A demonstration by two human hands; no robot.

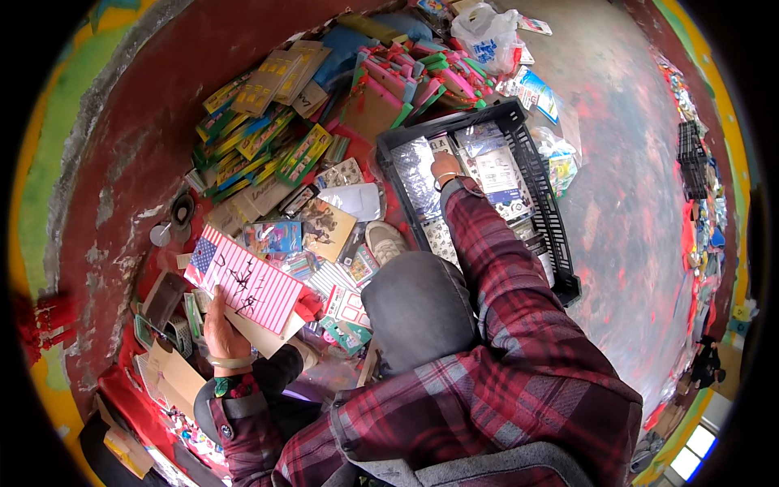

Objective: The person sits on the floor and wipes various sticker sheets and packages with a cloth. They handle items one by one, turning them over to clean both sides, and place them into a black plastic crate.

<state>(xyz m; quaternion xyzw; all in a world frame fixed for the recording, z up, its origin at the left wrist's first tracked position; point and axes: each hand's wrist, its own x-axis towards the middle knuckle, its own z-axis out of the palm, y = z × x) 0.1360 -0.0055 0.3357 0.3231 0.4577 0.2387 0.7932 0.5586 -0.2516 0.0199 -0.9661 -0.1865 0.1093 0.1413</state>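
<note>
My left hand (220,331) is closed on a flat flag-print notebook (246,277), with red and white stripes, a blue starred corner and black lettering. A beige sheet or cover (261,331) shows beneath its lower edge. Stretched out to the far side, my right hand (445,168) is inside a black plastic crate (560,235). Its fingers are curled down among packets; what they grip, if anything, is hidden. Around it lie a shiny clear-wrapped packet (415,174), black-and-white patterned packs (441,237) and a white and dark blue pack (499,174).
Boxes in yellow and green (304,154) are heaped at the far left, below brown cardboard packs (268,81). Pink and green items (398,77) pile behind the crate. A white plastic bag (487,36) sits at the back. My shoe (385,242) stands among scattered booklets.
</note>
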